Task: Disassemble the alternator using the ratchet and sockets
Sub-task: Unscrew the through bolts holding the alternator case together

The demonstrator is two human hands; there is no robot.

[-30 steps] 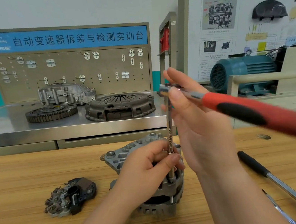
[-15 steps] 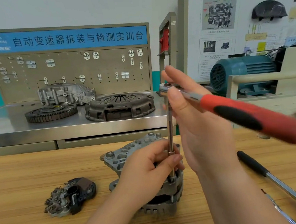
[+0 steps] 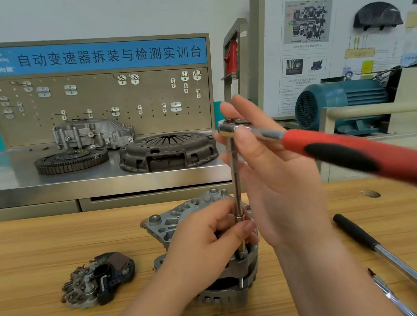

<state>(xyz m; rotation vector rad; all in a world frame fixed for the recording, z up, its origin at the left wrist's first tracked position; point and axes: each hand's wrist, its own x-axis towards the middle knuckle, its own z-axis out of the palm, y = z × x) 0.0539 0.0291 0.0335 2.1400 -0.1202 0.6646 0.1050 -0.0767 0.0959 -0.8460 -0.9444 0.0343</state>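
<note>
Wooden bench top (image 3: 57,236) carries the work. A steel bench (image 3: 102,179) w/ pegboard (image 3: 95,100) stands behind.

1. Location. The alternator (image 3: 227,273) stands on end at bench centre, long (shaft) axis vert., mounting lugs toward far left.

2. Tooling. The socket (image 3: 241,244) sits at the near-right rim of the upper housing, prob. on a through-bolt; the bolt head is hidden. The ext. bar (image 3: 235,175) rises vert. from it, parallel w/ the alternator axis. The ratchet (image 3: 328,143) caps the stack. Its long axis is approx. horiz., red handle pointing right and slightly down, blurred.

3. Hands. On the left hand (image 3: 205,239), fingers and thumb curl round the socket just below the ext. joint, steadying it. On the right hand (image 3: 275,177), thumb in front and forefinger behind pinch the ratchet head; the other fingers are straight and off the handle.

4. Step in hand (judged): backing out one through-bolt; the housing halves are not yet split. Next move calls for:
- keeping the stack square to the bolt
- turning until the thread is free, then lifting the bolt out
- repeating at the remaining bolts, then parting the halves

5. Surroundings.
- The rectifier/brush assy (image 3: 99,278), already off, lies left of the alternator, apart.
- A black-grip bar (image 3: 357,232) and a chrome tool (image 3: 391,295) lie to the right.
- A flywheel (image 3: 71,159) and clutch cover (image 3: 168,151) sit on the steel bench.
</note>
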